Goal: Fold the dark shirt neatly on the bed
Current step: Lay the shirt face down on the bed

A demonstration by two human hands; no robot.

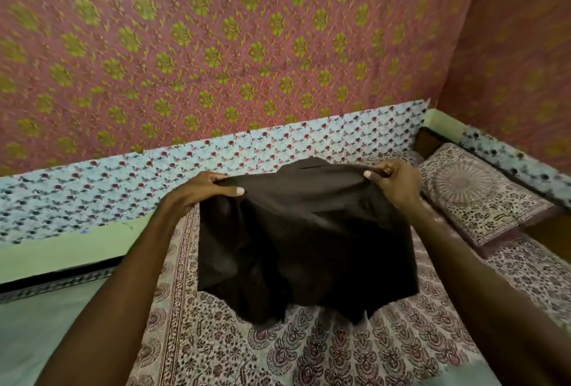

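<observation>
Two hands hold up a dark shirt over the bed.

The left hand [207,189] pinches the top left edge of the dark shirt [306,246], and the right hand [394,185] pinches the top right edge, fingers curled tight on the cloth. The shirt hangs down between the hands, above the patterned bed sheet [278,351]. It looks soft, light and floppy, so it will sag. The top corners seem the best places to hold. A pillow [475,197] lies far right.

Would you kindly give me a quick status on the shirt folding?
Left hand and right hand each pinch the dark shirt's top edge. Shirt hangs above the bed, not yet laid flat. Pillow well aside.
</observation>
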